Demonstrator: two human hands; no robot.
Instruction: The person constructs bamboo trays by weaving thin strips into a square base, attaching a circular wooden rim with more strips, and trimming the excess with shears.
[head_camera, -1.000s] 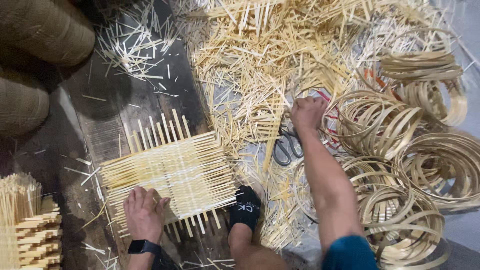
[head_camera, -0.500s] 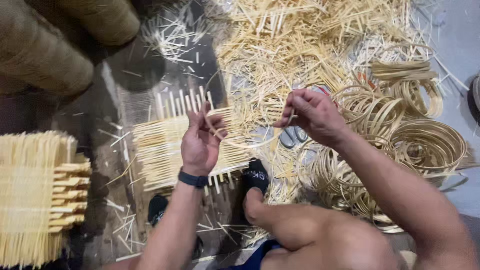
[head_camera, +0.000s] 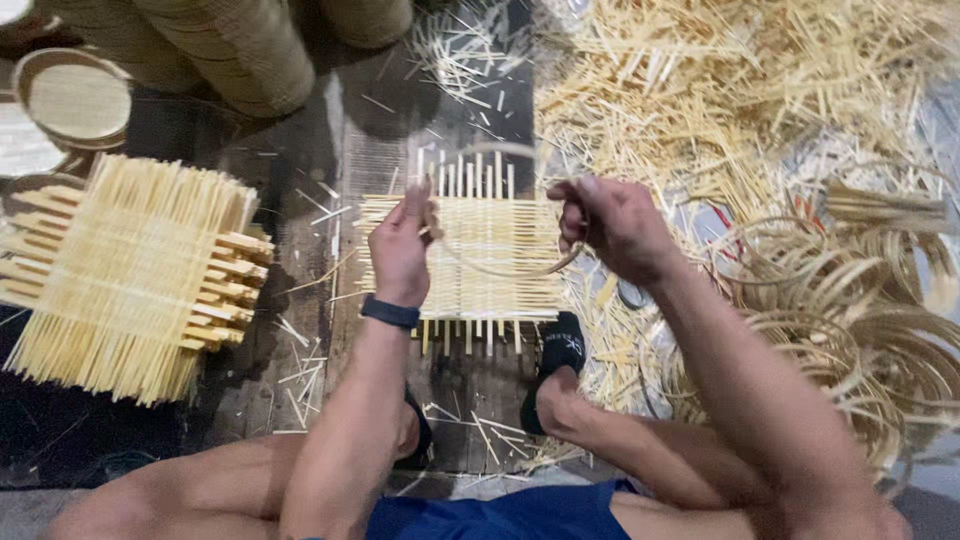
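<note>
Bending: one thin, springy bamboo strip (head_camera: 500, 268), arched over the flat square woven mat (head_camera: 480, 255).
Left hand (head_camera: 402, 245): pinching one strip end.
Right hand (head_camera: 612, 225): fist closed round the other end.
Stack (head_camera: 130, 270): finished mats, left.

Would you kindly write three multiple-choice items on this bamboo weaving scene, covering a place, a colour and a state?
1. Where is the stack of woven mats?
A. left of the single woven mat
B. on the coiled rings
C. on the person's lap

2. What colour is the band on the left wrist?
A. red
B. black
C. white

3. How is the thin bamboo strip?
A. flat on the floor
C. snapped in two
B. bent into a loop between both hands

Answers: 1 A, it lies left of the single woven mat; 2 B, it shows black; 3 B, left hand and right hand hold its ends.
</note>
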